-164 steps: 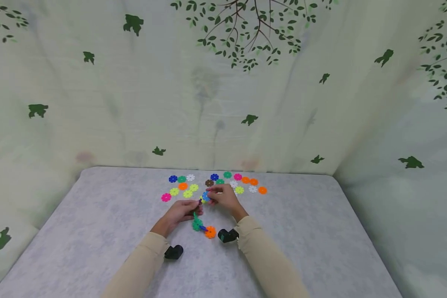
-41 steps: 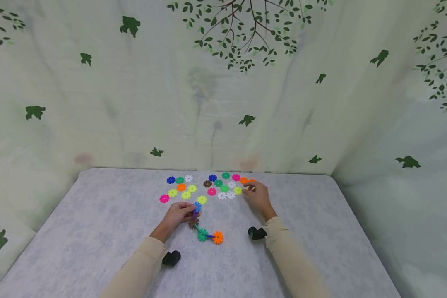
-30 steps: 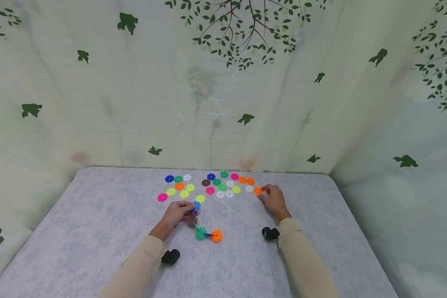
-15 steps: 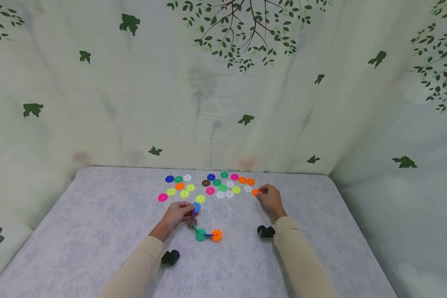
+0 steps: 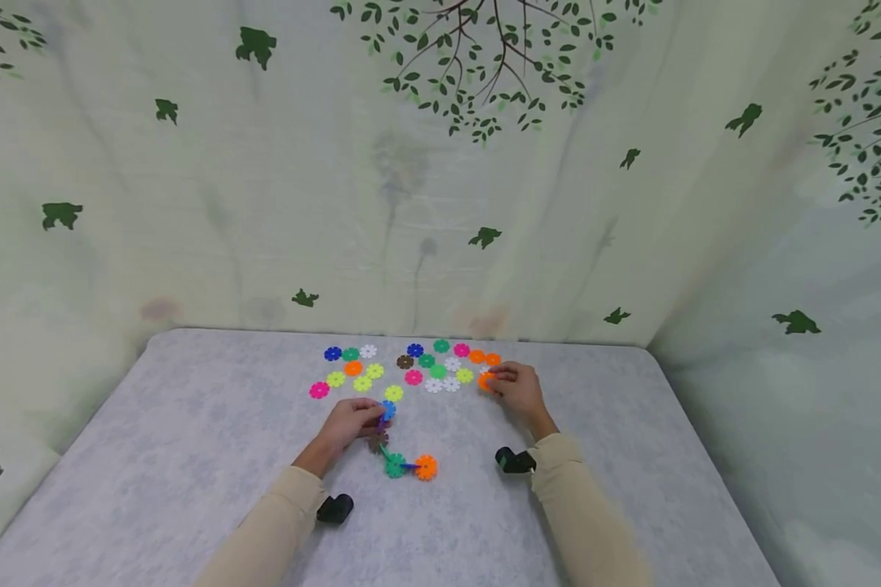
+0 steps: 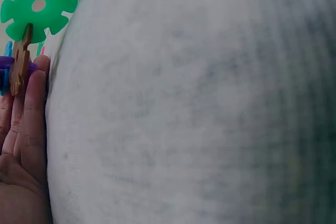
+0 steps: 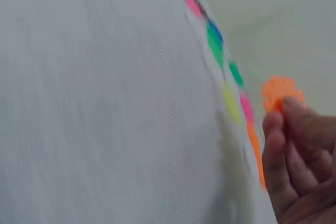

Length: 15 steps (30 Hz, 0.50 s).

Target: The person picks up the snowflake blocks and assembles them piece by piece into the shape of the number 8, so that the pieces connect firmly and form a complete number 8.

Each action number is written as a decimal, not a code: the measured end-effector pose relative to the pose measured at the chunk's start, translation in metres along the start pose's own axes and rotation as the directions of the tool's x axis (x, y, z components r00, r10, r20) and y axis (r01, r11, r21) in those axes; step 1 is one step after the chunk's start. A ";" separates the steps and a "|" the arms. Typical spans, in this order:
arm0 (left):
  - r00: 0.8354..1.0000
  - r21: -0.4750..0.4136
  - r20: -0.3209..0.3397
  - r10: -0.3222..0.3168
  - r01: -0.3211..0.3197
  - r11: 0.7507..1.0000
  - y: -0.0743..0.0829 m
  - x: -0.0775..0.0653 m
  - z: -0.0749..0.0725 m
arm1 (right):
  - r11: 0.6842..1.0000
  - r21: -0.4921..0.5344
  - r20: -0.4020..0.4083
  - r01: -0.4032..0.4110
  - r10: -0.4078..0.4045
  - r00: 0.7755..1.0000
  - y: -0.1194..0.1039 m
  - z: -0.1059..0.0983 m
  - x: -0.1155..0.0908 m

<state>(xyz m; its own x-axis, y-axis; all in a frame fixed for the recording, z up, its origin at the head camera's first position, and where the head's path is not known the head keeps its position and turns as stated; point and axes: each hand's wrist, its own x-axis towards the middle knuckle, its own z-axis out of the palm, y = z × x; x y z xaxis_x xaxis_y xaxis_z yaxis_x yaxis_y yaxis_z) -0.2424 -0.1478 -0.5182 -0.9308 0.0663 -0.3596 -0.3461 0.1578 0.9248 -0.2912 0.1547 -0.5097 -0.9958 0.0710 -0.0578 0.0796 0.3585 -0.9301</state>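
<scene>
My left hand [image 5: 348,422] grips a chain of slotted plastic discs near its upper end. A light blue disc [image 5: 389,410] tops the chain, followed by a purple one and a brown disc [image 6: 20,64], both partly hidden by the fingers in the head view. Lower down, a green disc [image 5: 395,465] links through a dark blue disc seen edge-on to an orange disc [image 5: 427,467] at the far end. My right hand [image 5: 520,390] pinches a loose orange disc [image 7: 278,90] between thumb and forefinger, beside the loose discs.
Loose slotted discs lie along the table's back, among them a pink disc [image 5: 319,390], a yellow disc [image 5: 394,393] and a brown disc [image 5: 405,361]. The grey table [image 5: 617,489] meets a leaf-patterned cloth backdrop [image 5: 323,187]. Black wrist cameras sit below both hands.
The light blue disc, earlier in my right hand, now sits on the chain. My right hand went right, took the rightmost orange disc and moved back left with it. My left hand stays nearly still lately.
</scene>
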 end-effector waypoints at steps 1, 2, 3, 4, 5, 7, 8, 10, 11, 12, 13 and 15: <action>1.000 -0.002 -0.003 0.005 -0.005 1.000 0.000 0.000 -0.001 | 0.998 0.048 0.052 0.036 -0.038 0.998 -0.005 0.009 -0.002; 1.000 -0.002 0.002 0.015 -0.015 1.000 0.000 0.000 -0.001 | 0.994 0.088 0.106 0.065 -0.074 0.992 -0.010 0.019 -0.005; 1.000 -0.006 0.003 0.018 -0.018 1.000 0.000 0.000 -0.002 | 0.990 0.108 0.161 0.096 -0.113 0.980 -0.016 0.029 -0.007; 1.000 -0.008 0.005 0.021 -0.021 1.000 -0.001 0.001 -0.002 | 0.985 0.115 0.211 0.127 -0.149 0.966 -0.020 0.038 -0.009; 1.000 -0.010 0.006 0.022 -0.021 1.000 -0.001 0.002 -0.001 | 0.980 0.117 0.256 0.164 -0.189 0.948 -0.023 0.048 -0.011; 1.000 -0.013 0.004 0.017 -0.017 1.000 -0.002 0.004 -0.001 | 0.973 0.122 0.330 0.198 -0.228 0.916 -0.026 0.065 -0.013; 1.000 -0.011 0.002 0.014 -0.014 1.000 -0.002 0.004 0.000 | 0.970 0.124 0.354 0.210 -0.241 0.904 -0.027 0.072 -0.014; 1.000 -0.007 -0.009 0.001 -0.001 1.000 -0.003 0.005 0.001 | 0.965 0.132 0.382 0.225 -0.259 0.887 -0.027 0.083 -0.016; 1.000 -0.005 -0.012 -0.002 0.002 1.000 -0.004 0.006 0.001 | 0.963 0.134 0.388 0.233 -0.267 0.882 -0.026 0.087 -0.017; 1.000 -0.001 -0.015 -0.005 0.005 1.000 -0.004 0.005 0.001 | 0.962 0.135 0.390 0.238 -0.272 0.880 -0.026 0.091 -0.018; 1.000 0.003 -0.019 -0.006 0.006 1.000 -0.004 0.005 0.001 | 0.958 0.137 0.389 0.253 -0.287 0.875 -0.026 0.094 -0.019; 1.000 0.006 -0.029 -0.006 0.007 1.000 -0.003 0.003 0.001 | 0.950 0.131 0.385 0.282 -0.311 0.869 -0.026 0.099 -0.020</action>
<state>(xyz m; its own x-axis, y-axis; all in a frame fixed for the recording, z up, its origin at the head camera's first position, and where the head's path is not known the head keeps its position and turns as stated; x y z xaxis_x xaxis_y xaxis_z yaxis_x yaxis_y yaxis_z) -0.2445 -0.1474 -0.5221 -0.9315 0.0370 -0.3619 -0.3516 0.1637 0.9217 -0.2778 0.0513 -0.5201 -0.9074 -0.4083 0.0994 -0.2112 0.2385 -0.9479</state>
